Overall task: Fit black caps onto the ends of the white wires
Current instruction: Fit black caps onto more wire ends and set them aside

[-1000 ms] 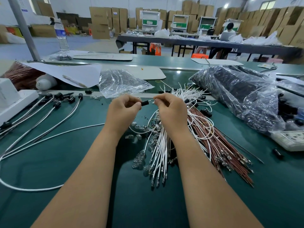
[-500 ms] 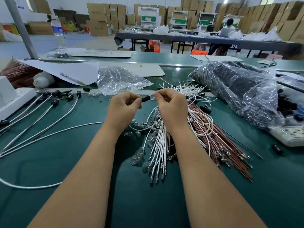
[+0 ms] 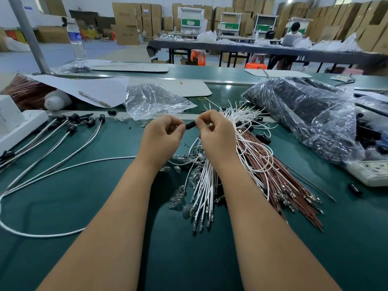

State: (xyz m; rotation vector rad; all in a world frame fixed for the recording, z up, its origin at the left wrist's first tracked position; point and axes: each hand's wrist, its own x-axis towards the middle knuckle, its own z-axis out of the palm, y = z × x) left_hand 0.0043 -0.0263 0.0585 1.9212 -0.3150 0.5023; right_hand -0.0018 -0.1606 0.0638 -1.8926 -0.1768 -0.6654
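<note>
Warehouse workshop with stacked cardboard boxes behind; in front, a green worktable (image 3: 63, 206) seen from the worker's head. Just above centre, the left hand (image 3: 160, 136) and right hand (image 3: 216, 133) meet, fingers of both curled, pinching between them a black cap (image 3: 190, 124). The left fingertips hold its left end, the right fingertips its right end. Whether a wire end already sits inside the cap cannot be told; the right fingers hide it.

Below the hands, toward 6 o'clock, lies a bundle of white wires (image 3: 204, 185) with bare metal tips, fanned toward the viewer; small glass bulbs (image 3: 178, 196) lie just beside it at 7 o'clock. At 4 o'clock, touching the white bundle, lies a bundle of brown wires (image 3: 283, 185). At 9 to 10 o'clock lie finished wires (image 3: 69, 131), each carrying a cap. At 2 o'clock a plastic bag (image 3: 304, 114) holds dark parts, probably spare caps.

Step in hand, as judged: seating a cap on one wire end. To do it well, hold the wire close behind its tip so it cannot buckle, line it up with the cap's bore, and push straight until it stops.
</note>
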